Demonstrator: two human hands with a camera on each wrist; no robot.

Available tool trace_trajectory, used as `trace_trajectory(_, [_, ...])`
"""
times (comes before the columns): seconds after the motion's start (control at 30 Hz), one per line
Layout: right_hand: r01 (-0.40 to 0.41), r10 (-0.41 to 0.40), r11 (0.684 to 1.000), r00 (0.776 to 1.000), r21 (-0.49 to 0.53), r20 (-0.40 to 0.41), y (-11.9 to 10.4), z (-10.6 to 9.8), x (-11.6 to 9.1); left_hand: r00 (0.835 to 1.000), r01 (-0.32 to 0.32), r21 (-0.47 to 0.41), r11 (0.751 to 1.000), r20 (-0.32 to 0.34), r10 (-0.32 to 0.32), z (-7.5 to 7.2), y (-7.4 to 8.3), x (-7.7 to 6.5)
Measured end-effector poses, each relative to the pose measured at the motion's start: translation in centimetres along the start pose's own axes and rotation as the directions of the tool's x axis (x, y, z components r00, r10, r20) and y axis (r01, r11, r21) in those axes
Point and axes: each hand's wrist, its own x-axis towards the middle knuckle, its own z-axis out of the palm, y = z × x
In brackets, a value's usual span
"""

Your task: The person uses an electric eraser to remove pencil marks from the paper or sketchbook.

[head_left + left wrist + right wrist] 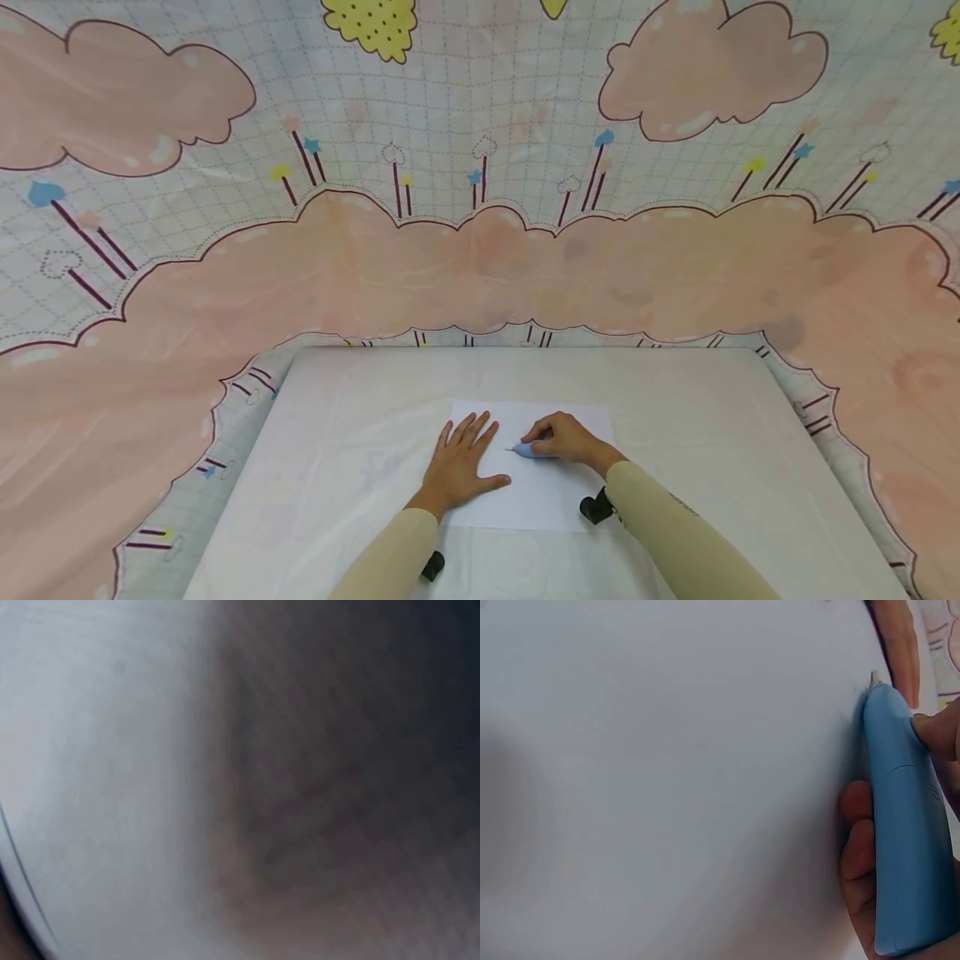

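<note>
A sheet of white paper [540, 500] lies on the table. Flat on its left part rests my left hand [457, 468], fingers spread and thumb out to the right. My right hand [570, 437] holds a light blue electric eraser [532, 450] over the paper, fingers curled round its body. In the right wrist view the eraser [911, 840] shows its small pale tip close at the paper, with the thumb pressed on its side near the front. Part of the left hand [900, 652] appears beyond that tip. The left wrist view is dark and blurred.
A white cloth covers the table [337, 433]. Behind it and at both sides hangs a curtain [487, 267] printed with pink clouds. Black wrist devices [597, 506] sit at both sleeves.
</note>
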Motion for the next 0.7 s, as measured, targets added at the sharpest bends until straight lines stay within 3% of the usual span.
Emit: trace_trajectory(0.7, [-0.002, 0.002, 0.999, 1.0, 0.033, 0.007, 0.07, 0.03, 0.41, 1.0, -0.007, 0.013, 1.0, -0.027, 0.008, 0.62, -0.26, 0.09])
